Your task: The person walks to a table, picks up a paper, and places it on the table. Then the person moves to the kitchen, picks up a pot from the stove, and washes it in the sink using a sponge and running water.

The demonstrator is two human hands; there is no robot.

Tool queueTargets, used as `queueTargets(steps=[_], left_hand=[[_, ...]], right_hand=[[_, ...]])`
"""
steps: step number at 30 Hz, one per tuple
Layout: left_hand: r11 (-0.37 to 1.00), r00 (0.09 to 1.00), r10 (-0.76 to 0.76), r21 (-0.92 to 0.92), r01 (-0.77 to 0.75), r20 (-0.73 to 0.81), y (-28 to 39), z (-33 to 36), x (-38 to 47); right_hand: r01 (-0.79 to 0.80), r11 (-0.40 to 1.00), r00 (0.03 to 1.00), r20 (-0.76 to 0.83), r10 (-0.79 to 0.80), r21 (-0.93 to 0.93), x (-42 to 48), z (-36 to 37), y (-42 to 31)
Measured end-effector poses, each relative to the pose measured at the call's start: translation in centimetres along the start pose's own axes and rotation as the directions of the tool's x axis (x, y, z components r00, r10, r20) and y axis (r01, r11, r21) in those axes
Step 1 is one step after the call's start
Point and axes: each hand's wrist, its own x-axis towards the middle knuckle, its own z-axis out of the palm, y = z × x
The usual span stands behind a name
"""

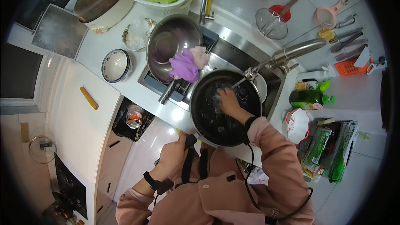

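Observation:
My left hand (173,151) grips the black handle (190,141) of a dark frying pan (225,131), which I hold over the front of the sink. Inside the pan, my right hand (229,100) has its fingertips down at the wet, foamy bottom. Whether anything lies under those fingers is hidden. A stream of water runs from the metal faucet (297,51) into the pan, just beyond my right fingers. Left of the pan, a stainless steel pan (165,42) rests on the sink's edge, with a purple cloth (184,65) and a pale pink cloth (200,57) draped at its rim.
A white plate (261,87) shows partly behind the frying pan in the steel sink (275,92). To the left stand a patterned bowl (115,65), a lettuce-filled colander (184,3) and an electric pot (104,3). Dish soap bottles (307,99) stand right. A bin (122,126) sits below the counter.

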Motion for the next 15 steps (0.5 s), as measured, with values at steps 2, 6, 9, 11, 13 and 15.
queueTargets(steps=[2,6,9,11,13,15], left_hand=[[0.999,1.000,-0.019,0.036,0.020,-0.022,0.2,0.0,0.6],[0.999,0.998,-0.016,0.046,0.019,-0.059,0.0,0.0,0.9],[1.000,0.996,-0.017,-0.012,0.016,-0.085,-0.2,0.4,0.7],[1.000,0.996,-0.004,-0.003,0.004,-0.087,-0.4,0.5,0.6],[1.000,0.994,0.014,-0.003,-0.014,-0.112,-0.6,0.5,0.8],[1.000,0.993,0.011,0.010,-0.010,-0.117,-0.6,0.4,0.9]], right_hand=[[0.137,0.991,0.990,0.021,-0.137,-0.005,-0.7,-0.1,-1.9],[0.254,0.964,0.942,0.206,-0.265,0.082,-5.0,-2.1,-2.3],[0.118,0.993,0.969,0.219,-0.111,-0.022,-4.2,-3.5,-0.5],[0.069,0.998,0.997,-0.040,-0.069,-0.006,-3.5,-3.5,-0.2],[0.200,0.980,0.977,0.075,-0.201,0.020,-3.3,-3.2,-0.5],[0.349,0.935,0.933,0.069,-0.353,0.063,-4.1,-2.9,-0.8]])
